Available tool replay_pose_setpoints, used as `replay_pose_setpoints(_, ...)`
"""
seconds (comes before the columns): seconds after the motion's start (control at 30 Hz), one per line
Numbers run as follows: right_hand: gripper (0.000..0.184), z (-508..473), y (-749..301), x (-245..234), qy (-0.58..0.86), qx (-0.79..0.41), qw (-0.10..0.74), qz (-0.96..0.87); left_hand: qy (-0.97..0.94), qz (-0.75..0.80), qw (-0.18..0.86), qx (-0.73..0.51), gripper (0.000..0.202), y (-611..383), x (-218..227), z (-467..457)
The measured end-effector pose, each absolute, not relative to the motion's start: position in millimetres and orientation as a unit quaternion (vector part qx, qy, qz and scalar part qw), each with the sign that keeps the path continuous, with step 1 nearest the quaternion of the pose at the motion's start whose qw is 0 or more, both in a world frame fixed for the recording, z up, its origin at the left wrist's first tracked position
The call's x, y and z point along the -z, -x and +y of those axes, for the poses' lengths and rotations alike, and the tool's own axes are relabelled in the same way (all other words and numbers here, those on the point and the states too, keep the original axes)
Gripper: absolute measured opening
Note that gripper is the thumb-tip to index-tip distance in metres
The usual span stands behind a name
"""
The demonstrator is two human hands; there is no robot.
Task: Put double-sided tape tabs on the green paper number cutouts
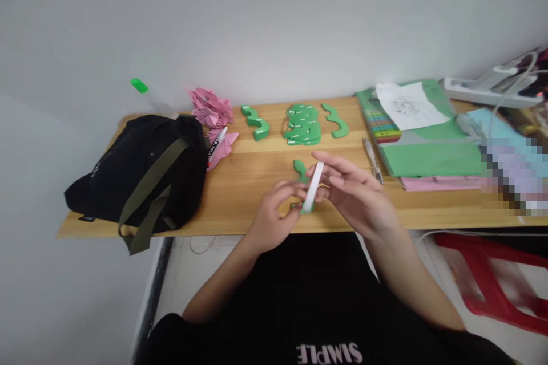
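A narrow white ring, seen edge-on and looking like a roll of tape (314, 187), is held above the table in front of me. My right hand (357, 191) grips it from the right, fingers bent around its side. From the left, my left hand (280, 214) has its finger and thumb at the roll's near edge; motion smears these fingertips a little. Below the roll lies a wavy green paper piece (300, 170), partly hidden by the hands. Farther back are a pile of green wavy pieces (305, 125), a stack (256, 123) to its left and a single strip (336, 121) to its right.
On the left sits a black bag (149, 165) with an olive strap. Behind it are pink folded papers (210, 107) and a glue tube (217, 145). To the right are a pen (372, 161), green sheets (430, 159) and a power strip (483, 91). A red stool (483, 274) stands below.
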State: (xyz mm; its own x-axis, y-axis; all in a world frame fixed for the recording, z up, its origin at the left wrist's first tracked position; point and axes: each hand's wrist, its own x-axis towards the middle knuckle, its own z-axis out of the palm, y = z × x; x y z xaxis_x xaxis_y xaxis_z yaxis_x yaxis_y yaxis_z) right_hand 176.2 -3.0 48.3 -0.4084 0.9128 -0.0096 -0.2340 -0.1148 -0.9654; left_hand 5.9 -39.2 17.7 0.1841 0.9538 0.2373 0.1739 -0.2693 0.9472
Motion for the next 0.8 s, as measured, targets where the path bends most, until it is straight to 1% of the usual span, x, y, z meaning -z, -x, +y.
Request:
replay_pose_setpoints(0.1, 0.041, 0, -176, -45, 0.346, -0.668, 0.428, -0.502, -0.659, 0.410, 0.442, -0.449, 0.018, -5, -25, -46)
replay_pose_setpoints(0.27, 0.040, -2, -176, -40, 0.352, -0.647, 0.422, -0.528, -0.610, 0.416, 0.479, -0.475, 0.015, -5, -33, -51)
replay_pose_setpoints(0.37, 0.044, -5, -176, -42, 0.329, -0.636, 0.397, -0.574, -0.603, 0.430, 0.486, -0.464, 0.014, -7, -35, -52)
replay_pose_setpoints(0.43, 0.047, -7, -177, -44, 0.337, -0.599, 0.373, -0.624, -0.625, 0.441, 0.469, -0.442, 0.013, -8, -36, -52)
replay_pose_setpoints(0.53, 0.048, -8, -179, -48, 0.377, -0.501, 0.345, -0.699, -0.658, 0.450, 0.447, -0.407, 0.009, -8, -38, -53)
replay_pose_setpoints(0.6, 0.043, -7, -181, -49, 0.392, -0.445, 0.331, -0.734, -0.660, 0.448, 0.454, -0.397, 0.008, -8, -40, -53)
replay_pose_setpoints(0.67, 0.034, -5, -183, -50, 0.395, -0.402, 0.331, -0.757, -0.658, 0.440, 0.472, -0.388, 0.008, -7, -43, -54)
replay_pose_setpoints(0.73, 0.026, -4, -185, -50, 0.395, -0.380, 0.350, -0.760, -0.659, 0.431, 0.488, -0.377, 0.006, -8, -45, -54)
replay_pose_setpoints(0.8, 0.023, -3, -186, -49, 0.401, -0.390, 0.379, -0.737, -0.648, 0.431, 0.503, -0.376, 0.003, -8, -45, -55)
